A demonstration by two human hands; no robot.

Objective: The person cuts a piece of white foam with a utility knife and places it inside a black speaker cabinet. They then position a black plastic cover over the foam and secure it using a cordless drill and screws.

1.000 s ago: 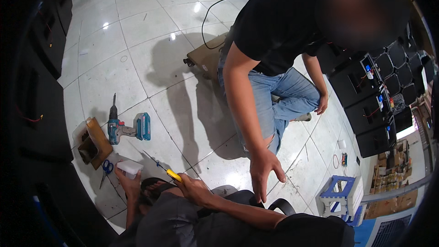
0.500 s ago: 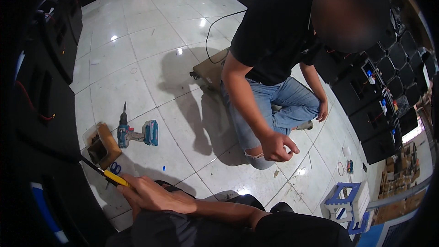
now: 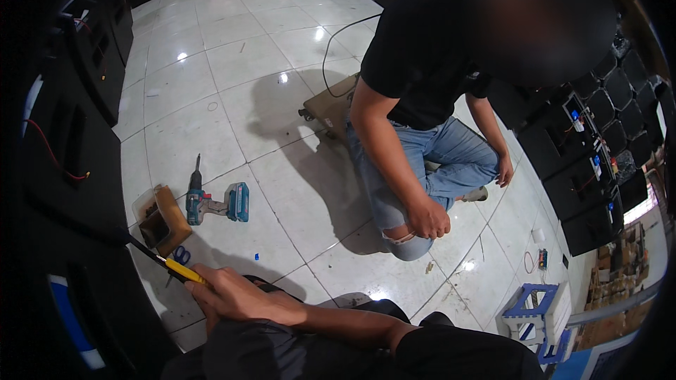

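My right hand (image 3: 239, 297) reaches across from the right at lower left, its fingers closed around a slim yellow-handled tool (image 3: 184, 271). Beyond the handle is a pale tip, with a thin dark rod or cable (image 3: 144, 248) running to the black speaker-like cabinet (image 3: 77, 218) at the left; whether they join I cannot tell. Blue-handled scissors (image 3: 182, 255) lie on the floor just past the tool. A small open box (image 3: 174, 219) sits behind them, and beside it a teal cordless drill (image 3: 215, 205) lies on its side. My left hand cannot be made out.
A person in a black shirt (image 3: 415, 49) and torn jeans sits low across from me. White floor tiles (image 3: 296, 197) lie between us. More black cabinets (image 3: 570, 190) line the right side. A blue and white folding stool (image 3: 531, 309) stands at lower right.
The other person's right hand has lowered onto their knee. My right hand keeps its hold on the yellow-handled tool. The whole view has shifted slightly.
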